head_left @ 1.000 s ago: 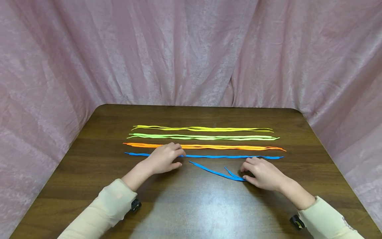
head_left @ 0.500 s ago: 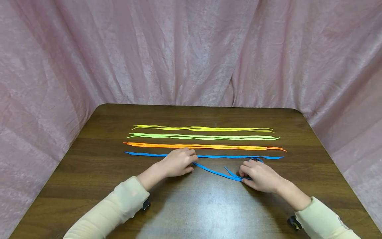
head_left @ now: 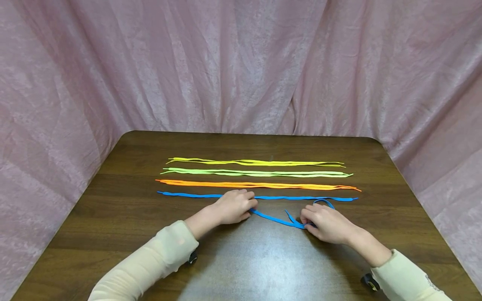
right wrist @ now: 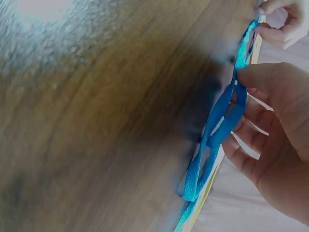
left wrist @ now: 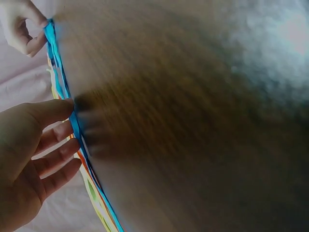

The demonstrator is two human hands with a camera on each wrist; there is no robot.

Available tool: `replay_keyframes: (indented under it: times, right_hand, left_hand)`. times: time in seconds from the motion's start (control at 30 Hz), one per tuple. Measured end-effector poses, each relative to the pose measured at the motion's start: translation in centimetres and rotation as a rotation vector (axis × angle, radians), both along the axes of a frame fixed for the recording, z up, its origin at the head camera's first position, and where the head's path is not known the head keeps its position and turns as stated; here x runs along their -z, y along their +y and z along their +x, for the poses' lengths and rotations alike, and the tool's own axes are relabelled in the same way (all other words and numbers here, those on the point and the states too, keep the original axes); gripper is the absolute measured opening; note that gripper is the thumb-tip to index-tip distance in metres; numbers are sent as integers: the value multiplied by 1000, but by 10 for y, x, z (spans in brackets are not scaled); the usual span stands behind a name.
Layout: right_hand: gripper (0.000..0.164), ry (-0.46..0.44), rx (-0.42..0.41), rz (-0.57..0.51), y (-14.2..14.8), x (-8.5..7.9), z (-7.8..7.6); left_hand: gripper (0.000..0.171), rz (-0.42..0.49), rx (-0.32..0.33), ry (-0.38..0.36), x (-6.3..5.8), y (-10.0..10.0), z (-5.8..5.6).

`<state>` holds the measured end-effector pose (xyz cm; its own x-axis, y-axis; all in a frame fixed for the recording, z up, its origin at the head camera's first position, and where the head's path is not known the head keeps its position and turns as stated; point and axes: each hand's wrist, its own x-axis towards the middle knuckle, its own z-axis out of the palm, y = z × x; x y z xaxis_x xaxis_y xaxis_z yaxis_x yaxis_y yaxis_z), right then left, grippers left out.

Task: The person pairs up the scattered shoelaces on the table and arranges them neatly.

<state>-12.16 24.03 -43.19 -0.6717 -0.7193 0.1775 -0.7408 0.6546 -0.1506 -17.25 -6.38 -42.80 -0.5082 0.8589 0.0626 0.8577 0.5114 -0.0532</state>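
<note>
A flat blue shoelace (head_left: 276,220), gathered in folds, runs between my two hands. My left hand (head_left: 235,207) pinches it near one end between thumb and index finger, the other fingers loosely bent. My right hand (head_left: 327,222) pinches the folded part. One short tip sticks up beside the right fingertips, and a loop shows behind that hand. In the right wrist view the folded blue lace (right wrist: 225,126) hangs in loops below the thumb. A second blue shoelace (head_left: 293,197) lies straight just beyond both hands, partly hidden by the left fingers.
Behind the straight blue lace lie orange laces (head_left: 278,185), light green laces (head_left: 263,173) and yellow laces (head_left: 260,162), in roughly parallel rows. They rest on a brown wooden table (head_left: 113,234). Pink curtains (head_left: 241,67) hang around its back and sides.
My left hand has moved right and toward me, reaching the loose end of the folded blue lace and pinching it. The right hand has shifted slightly, and a lace loop now shows behind it.
</note>
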Motion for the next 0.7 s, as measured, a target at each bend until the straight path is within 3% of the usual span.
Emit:
replay_keyframes:
  times: [0.17, 0.37, 0.7]
  right_hand:
    - [23, -7, -1, -42, 2, -5, 0]
    - [26, 53, 9, -104, 5, -10, -2]
    - [26, 80, 38, -138, 10, -13, -4]
  left_hand:
    - [12, 1, -23, -24, 0, 3, 0]
    - [10, -21, -56, -58, -1, 4, 0]
    - [9, -5, -33, -97, -4, 0, 5]
